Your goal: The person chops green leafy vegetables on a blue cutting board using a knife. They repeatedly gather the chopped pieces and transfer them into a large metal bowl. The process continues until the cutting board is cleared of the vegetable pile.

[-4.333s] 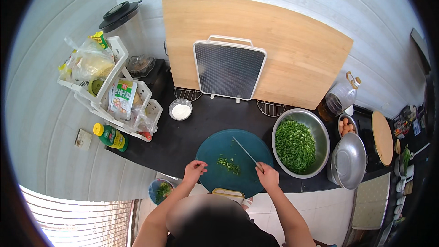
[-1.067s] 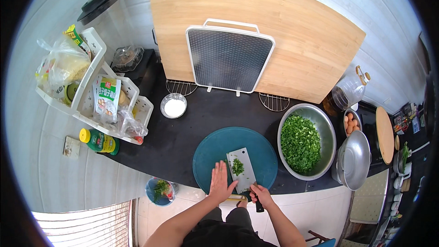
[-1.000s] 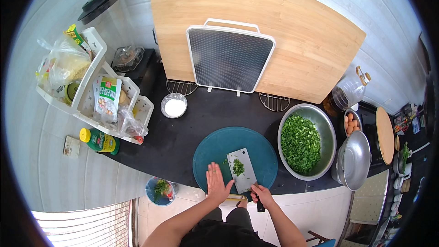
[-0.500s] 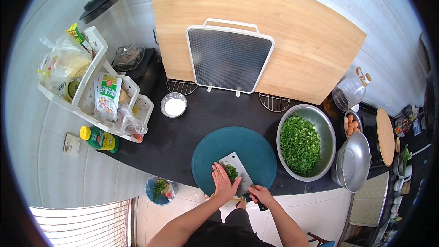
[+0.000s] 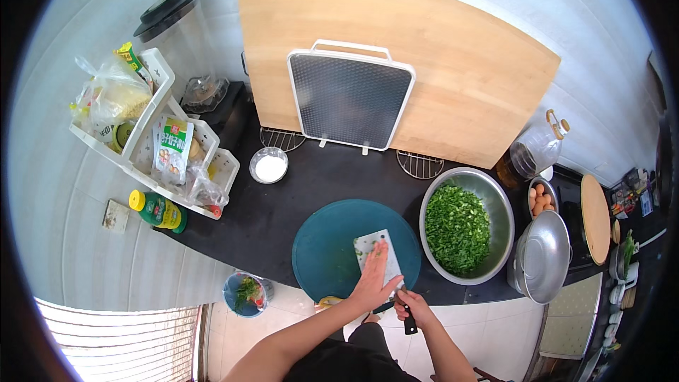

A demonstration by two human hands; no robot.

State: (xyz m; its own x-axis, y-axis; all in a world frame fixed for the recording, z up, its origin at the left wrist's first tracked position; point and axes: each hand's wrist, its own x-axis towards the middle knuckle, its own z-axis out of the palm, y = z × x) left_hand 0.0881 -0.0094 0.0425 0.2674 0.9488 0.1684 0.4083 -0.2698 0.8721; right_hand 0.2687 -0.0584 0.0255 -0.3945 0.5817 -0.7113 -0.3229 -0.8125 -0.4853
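My right hand (image 5: 416, 308) is closed around the dark handle of a cleaver (image 5: 393, 266) at the near right edge of the round green cutting board (image 5: 322, 240). The cleaver's broad blade lies flat over the board, its far end pointing away from me. My left hand (image 5: 373, 280) rests across the blade with its fingers stretched out. A few green bits cling to the blade beside those fingers; what is under the palm is hidden. To the right, a large steel bowl (image 5: 505, 244) holds a heap of chopped greens (image 5: 458, 230).
A small bowl of white powder (image 5: 269, 167) stands behind the board. At left are a tiered white rack (image 5: 134, 163) and a green bottle (image 5: 160, 212). A steel colander (image 5: 543, 258), eggs (image 5: 541, 199) and an oil jug (image 5: 536, 148) stand right. A bin (image 5: 246, 294) sits below the counter.
The pile of greens that lay on the blade beside my left hand no longer shows there. My left hand has moved right and farther over the blade. The cleaver has shifted slightly right.
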